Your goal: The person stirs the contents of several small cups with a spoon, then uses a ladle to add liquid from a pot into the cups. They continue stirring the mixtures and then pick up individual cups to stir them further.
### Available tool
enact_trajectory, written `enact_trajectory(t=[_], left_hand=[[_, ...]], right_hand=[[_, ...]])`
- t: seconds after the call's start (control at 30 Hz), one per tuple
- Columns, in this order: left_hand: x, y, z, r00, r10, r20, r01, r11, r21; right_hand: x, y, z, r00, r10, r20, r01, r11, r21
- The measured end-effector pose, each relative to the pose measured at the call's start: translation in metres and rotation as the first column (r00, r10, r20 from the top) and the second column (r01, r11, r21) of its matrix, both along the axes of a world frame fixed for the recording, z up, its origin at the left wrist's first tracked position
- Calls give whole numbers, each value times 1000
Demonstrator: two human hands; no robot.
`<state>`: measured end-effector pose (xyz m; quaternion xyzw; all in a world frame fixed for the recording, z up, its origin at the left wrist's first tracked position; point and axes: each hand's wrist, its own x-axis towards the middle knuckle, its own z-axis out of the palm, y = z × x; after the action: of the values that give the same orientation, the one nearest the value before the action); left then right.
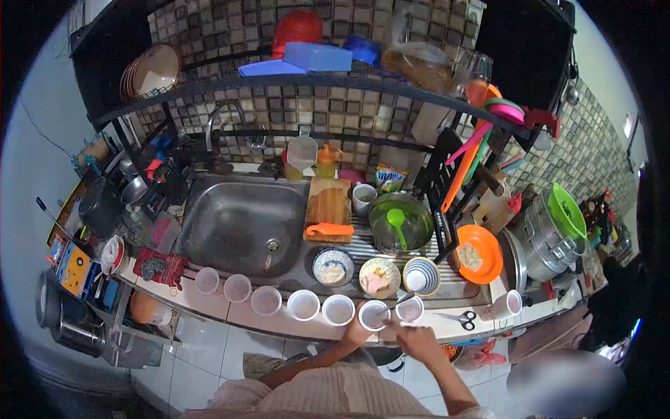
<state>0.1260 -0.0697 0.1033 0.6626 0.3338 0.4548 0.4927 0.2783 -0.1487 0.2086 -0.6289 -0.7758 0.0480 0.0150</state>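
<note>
My left hand (356,333) is wrapped round the near side of a white plastic cup (368,325) at the counter's front edge. My right hand (417,340) is closed just right of that cup, its fingertips close to the rim. A thin dark utensil that looks like a spoon (399,301) slants into the cup; the grip on it is partly hidden. Beside it stands a cup with pinkish contents (410,309). Leftward runs a row of several cups, including white ones (338,310) and translucent pinkish ones (266,300).
Behind the cups are bowls (377,278), a striped bowl (423,276), an orange plate (490,264) and a pot with a green spoon (396,220). An orange-handled knife (329,230) lies by a cutting board (328,195). A sink (230,230) is left; scissors (467,320) lie right.
</note>
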Motion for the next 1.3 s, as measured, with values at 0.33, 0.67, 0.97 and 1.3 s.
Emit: enact_trajectory(t=[0.33,0.67,0.97,1.3], left_hand=[[0,8,-11,997,-36,69,45,992,-122],[3,4,-4,996,3,87,-4,1000,13],[1,1,-13,998,3,62,3,995,-96],[0,3,1,999,-38,-6,37,989,-141]], right_hand=[[-32,-27,-31,967,6,-255,-4,1000,10],[-20,-27,-24,967,18,-256,47,968,246],[-33,-26,-14,872,-163,-462,168,985,-32],[-19,-17,-24,906,-195,-374,221,975,25]])
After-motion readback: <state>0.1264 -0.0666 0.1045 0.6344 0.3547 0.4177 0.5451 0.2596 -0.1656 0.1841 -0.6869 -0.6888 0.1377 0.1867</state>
